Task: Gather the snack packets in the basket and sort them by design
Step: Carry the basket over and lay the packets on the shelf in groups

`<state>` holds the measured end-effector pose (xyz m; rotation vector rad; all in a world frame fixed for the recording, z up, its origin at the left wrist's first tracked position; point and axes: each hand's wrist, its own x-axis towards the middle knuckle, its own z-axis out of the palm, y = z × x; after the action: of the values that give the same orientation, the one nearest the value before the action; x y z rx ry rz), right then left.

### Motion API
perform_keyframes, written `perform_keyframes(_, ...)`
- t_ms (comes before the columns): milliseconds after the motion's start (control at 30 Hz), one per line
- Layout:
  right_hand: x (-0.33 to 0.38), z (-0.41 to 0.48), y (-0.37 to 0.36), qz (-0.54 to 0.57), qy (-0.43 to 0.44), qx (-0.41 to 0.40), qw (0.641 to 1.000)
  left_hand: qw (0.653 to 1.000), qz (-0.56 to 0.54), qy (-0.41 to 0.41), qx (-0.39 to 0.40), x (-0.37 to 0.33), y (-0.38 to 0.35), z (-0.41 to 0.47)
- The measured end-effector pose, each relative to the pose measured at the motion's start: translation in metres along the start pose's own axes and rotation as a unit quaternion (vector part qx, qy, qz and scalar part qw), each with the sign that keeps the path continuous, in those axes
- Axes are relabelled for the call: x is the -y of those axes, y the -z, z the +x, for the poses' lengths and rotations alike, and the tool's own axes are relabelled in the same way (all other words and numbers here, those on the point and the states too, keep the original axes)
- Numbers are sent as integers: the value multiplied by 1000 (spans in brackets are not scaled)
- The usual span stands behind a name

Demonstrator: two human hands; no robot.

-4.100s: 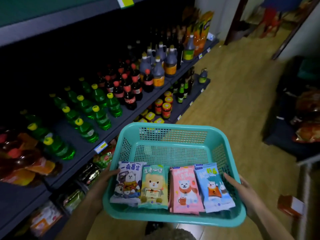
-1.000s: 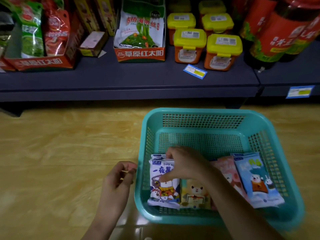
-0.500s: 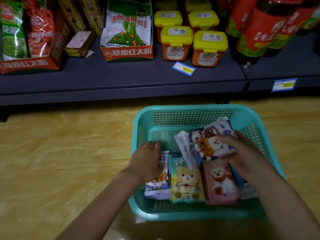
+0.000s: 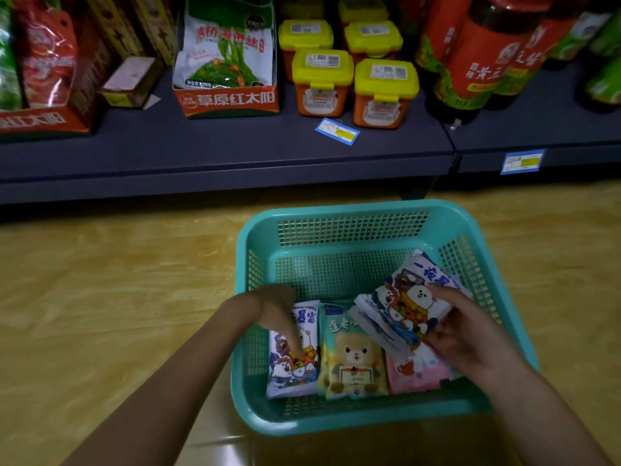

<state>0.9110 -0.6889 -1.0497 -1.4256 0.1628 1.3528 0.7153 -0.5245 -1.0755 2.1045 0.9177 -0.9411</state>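
A teal mesh basket (image 4: pixel 336 223) stands on the wooden floor in front of a low shelf. Inside lie a white packet with cartoon animals (image 4: pixel 302 368) at the left, a yellow bear packet (image 4: pixel 353 361) in the middle and a pink packet (image 4: pixel 416 375) at the right. My left hand (image 4: pixel 279 314) reaches into the basket, its fingers pressing down on the white packet. My right hand (image 4: pixel 470 334) grips a small stack of white animal packets (image 4: pixel 403 307), held tilted above the pink packet. Whatever lies under my right hand is hidden.
A dark shelf (image 4: pixel 235 153) runs along the back, just above the floor. It carries an orange display box of green-vegetable packets (image 4: pixel 228 62), yellow-lidded orange tubs (image 4: pixel 386 92) and large red-labelled bottles (image 4: pixel 477 55). Wooden floor (image 4: pixel 100 297) lies left of the basket.
Since the earliest frame the basket went from being carried to standing on the floor. My right hand lifted white packets out of the left pile; my left hand reached in onto the remaining white packet.
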Motion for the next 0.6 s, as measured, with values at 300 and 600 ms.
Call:
perform_keyframes(300, -6, 1, -11, 40, 12, 7, 999, 972, -233, 20, 20, 12, -12, -11)
perform_keyframes(600, -12, 2, -18, -31, 22, 19, 999, 956, -291, 34, 3, 7, -16, -20)
